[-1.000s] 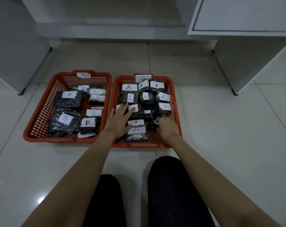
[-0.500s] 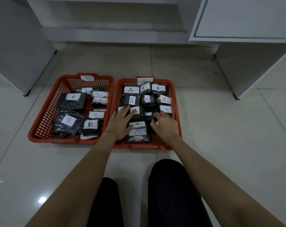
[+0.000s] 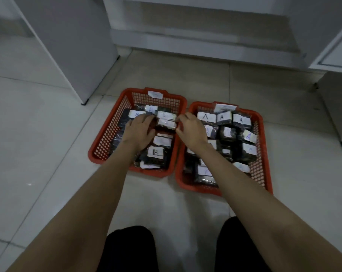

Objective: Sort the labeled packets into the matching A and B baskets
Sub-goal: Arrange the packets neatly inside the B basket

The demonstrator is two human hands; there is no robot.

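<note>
Both hands have been shifted from the A basket [image 3: 262,134] toward the B basket [image 3: 105,138]: left hand [image 3: 139,132] spread flat on packets, right hand [image 3: 191,129] seemingly empty at its rim; sorting looks nearly finished.

The scene is dim and flat, lit softly from above, with one small glint on the glossy floor tiles [image 3: 30,184] at near left and faint reflections nearby. Motion blur smears the whole frame, so the white labels in the left basket [image 3: 105,134] are mostly unreadable, while a few in the right basket [image 3: 263,154] stay legible. Wide-angle distortion bends the cabinet edges [image 3: 54,50] toward the far corners, and the near forearms loom large.
</note>
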